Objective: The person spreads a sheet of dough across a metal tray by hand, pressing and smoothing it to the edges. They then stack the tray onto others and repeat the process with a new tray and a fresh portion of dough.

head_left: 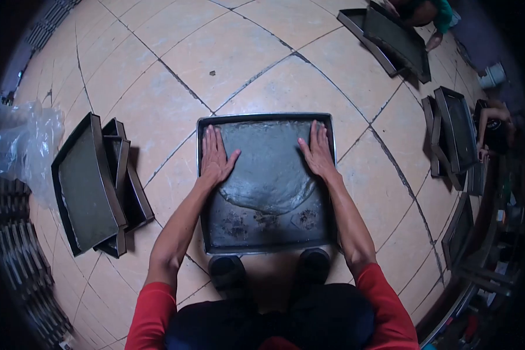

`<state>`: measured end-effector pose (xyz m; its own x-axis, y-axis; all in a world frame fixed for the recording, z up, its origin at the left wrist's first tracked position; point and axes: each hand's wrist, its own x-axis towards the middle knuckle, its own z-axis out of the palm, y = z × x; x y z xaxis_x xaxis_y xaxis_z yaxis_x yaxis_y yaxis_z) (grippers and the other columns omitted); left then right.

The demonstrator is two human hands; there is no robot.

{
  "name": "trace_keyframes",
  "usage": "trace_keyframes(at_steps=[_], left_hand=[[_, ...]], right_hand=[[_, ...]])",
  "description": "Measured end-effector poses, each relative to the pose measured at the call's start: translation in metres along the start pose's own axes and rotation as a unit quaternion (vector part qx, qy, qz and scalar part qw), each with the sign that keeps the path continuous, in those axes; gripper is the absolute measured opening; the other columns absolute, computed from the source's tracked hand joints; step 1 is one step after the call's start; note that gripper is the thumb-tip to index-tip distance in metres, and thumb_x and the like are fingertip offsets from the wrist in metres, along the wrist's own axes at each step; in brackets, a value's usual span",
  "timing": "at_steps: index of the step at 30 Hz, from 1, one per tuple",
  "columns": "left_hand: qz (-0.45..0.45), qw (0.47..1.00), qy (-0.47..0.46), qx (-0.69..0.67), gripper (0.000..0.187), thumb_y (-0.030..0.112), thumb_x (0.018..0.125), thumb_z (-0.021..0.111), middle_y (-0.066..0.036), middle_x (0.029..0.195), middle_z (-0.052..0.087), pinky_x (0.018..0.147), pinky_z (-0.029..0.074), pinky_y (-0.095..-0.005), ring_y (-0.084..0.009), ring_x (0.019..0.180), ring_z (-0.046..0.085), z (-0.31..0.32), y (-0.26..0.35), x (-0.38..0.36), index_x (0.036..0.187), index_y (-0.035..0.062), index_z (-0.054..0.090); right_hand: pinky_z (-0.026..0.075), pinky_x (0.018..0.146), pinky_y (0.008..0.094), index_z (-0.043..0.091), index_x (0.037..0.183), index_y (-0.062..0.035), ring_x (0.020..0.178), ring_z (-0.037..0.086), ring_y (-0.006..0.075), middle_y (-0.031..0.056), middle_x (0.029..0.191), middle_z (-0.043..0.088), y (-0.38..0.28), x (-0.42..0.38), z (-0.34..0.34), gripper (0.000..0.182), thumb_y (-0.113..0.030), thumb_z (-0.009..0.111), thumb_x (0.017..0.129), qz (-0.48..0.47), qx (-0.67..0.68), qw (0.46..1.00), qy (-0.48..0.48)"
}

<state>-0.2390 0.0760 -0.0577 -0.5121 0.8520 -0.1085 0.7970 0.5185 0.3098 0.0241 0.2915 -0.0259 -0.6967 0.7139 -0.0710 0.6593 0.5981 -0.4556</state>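
Note:
A square dark metal tray (268,239) lies on the tiled floor in front of my feet. A flat grey slab of dough-like material (265,163) covers its far and middle part, and the bare, stained bottom shows at the near side. My left hand (216,154) rests flat on the slab's left edge by the tray wall, thumb spread inward. On the right edge, my right hand (316,149) lies the same way, fingers stretched toward the far corner. Neither hand grips anything.
Stacked trays (90,186) sit on the left floor, beside a clear plastic bag (26,146). At the top right a person in a green sleeve (443,14) handles trays (391,41). Another person (496,125) is by the trays (456,128) at right. Racked trays (23,256) line the lower left.

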Motion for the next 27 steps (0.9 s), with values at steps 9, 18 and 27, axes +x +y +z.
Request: trace_keyframes(at_steps=[9, 18, 27], left_hand=[[0.09, 0.974, 0.079, -0.19, 0.036, 0.018, 0.102, 0.063, -0.024, 0.132, 0.06, 0.112, 0.042, -0.0496, -0.043, 0.129, 0.054, -0.044, 0.006, -0.074, 0.132, -0.0012, 0.059], [0.296, 0.951, -0.081, -0.033, 0.027, 0.026, 0.09, 0.074, -0.009, 0.106, 0.063, 0.091, 0.046, -0.0415, -0.0295, 0.104, 0.059, -0.039, 0.004, -0.116, 0.109, 0.0084, 0.067], [0.255, 0.966, -0.01, -0.028, 0.042, 0.022, 0.094, 0.07, -0.015, 0.133, 0.062, 0.109, 0.045, -0.0441, -0.0341, 0.126, 0.058, -0.034, 0.01, -0.125, 0.132, 0.007, 0.064]], right_hand=[[0.047, 0.104, 0.0516, 0.06, 0.136, -0.0047, 0.124, 0.057, 0.0464, 0.0265, 0.132, 0.06, -0.047, -0.067, -0.014, 0.051, -0.029, 0.074, 0.094, -0.112, 0.076, 0.986, 0.095], [0.046, 0.082, 0.0419, 0.065, 0.104, -0.0112, 0.094, 0.061, 0.0272, 0.0063, 0.099, 0.06, -0.115, -0.14, 0.088, 0.027, -0.029, 0.078, 0.089, -0.259, 0.039, 0.965, 0.03], [0.046, 0.081, 0.0424, 0.068, 0.104, -0.0102, 0.091, 0.062, 0.026, 0.0072, 0.093, 0.06, -0.12, -0.13, 0.09, 0.021, -0.024, 0.077, 0.09, -0.262, 0.078, 0.958, 0.087]])
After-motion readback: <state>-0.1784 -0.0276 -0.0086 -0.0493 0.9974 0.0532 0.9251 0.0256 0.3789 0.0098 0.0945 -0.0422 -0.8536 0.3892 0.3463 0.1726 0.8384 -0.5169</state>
